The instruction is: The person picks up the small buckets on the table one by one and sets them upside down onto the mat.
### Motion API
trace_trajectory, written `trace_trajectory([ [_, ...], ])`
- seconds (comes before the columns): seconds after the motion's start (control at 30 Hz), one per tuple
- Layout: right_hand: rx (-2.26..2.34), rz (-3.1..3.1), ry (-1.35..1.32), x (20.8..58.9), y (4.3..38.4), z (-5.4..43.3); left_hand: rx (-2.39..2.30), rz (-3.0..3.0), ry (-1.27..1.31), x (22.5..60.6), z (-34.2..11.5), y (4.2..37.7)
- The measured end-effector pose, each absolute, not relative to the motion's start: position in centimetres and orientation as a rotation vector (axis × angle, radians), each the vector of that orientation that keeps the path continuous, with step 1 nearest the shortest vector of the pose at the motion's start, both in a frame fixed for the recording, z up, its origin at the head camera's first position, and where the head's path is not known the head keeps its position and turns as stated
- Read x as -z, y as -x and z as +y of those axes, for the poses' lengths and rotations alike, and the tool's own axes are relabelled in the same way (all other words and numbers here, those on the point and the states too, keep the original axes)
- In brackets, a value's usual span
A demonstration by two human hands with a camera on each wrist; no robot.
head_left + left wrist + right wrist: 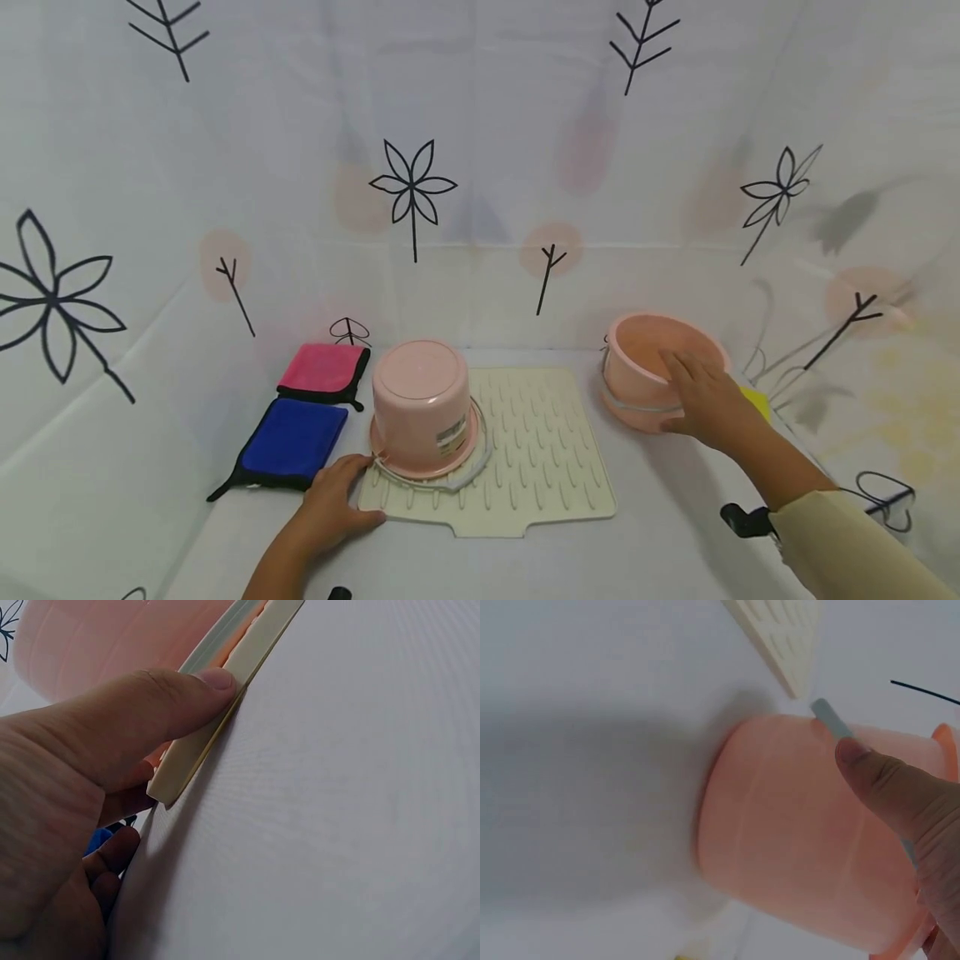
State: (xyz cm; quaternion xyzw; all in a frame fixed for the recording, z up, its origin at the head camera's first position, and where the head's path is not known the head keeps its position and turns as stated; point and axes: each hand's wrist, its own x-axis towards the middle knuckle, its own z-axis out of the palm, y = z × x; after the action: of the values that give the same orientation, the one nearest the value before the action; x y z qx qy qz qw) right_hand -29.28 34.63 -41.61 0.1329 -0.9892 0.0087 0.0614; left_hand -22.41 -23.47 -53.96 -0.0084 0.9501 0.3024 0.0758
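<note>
White sheeting (pixel 480 100) printed with line-drawn flowers stands behind the tabletop (pixel 637 533). On the left of the mat (pixel 540 450), the upturned bucket (pixel 420 400) sits rim down, its handle (pixel 474 476) curving round the front. The left hand (pixel 330 508) grips the mat's near left corner, thumb on the front edge; light pressure should be enough to keep it from sliding. Right of the mat, the right hand (pixel 705 400) holds the upright bucket (pixel 628 372) by its rim, fingers over the mouth, thumb outside against the handle. That hold looks secure, though keeping the handle clear of the thumb would avoid a snag. Whether its base bears fully on the tabletop, I cannot tell.
</note>
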Motion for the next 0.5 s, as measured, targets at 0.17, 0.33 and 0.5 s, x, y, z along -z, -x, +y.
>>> trace_trajectory([
  [0.17, -0.028, -3.031, -0.392, 42.0, 29.9, 34.5, -0.912, 2.846, 0.012, 54.0, -23.6, 22.3],
  [0.33, -0.022, -3.022, -0.391, 42.3, 30.4, 34.4, -0.905, 2.858, 0.009, 54.1, -23.7, 22.2],
  [0.5, -0.056, -3.062, -0.355, 42.2, 30.6, 34.1, -0.900, 2.859, 0.009, 54.1, -23.6, 22.3],
])
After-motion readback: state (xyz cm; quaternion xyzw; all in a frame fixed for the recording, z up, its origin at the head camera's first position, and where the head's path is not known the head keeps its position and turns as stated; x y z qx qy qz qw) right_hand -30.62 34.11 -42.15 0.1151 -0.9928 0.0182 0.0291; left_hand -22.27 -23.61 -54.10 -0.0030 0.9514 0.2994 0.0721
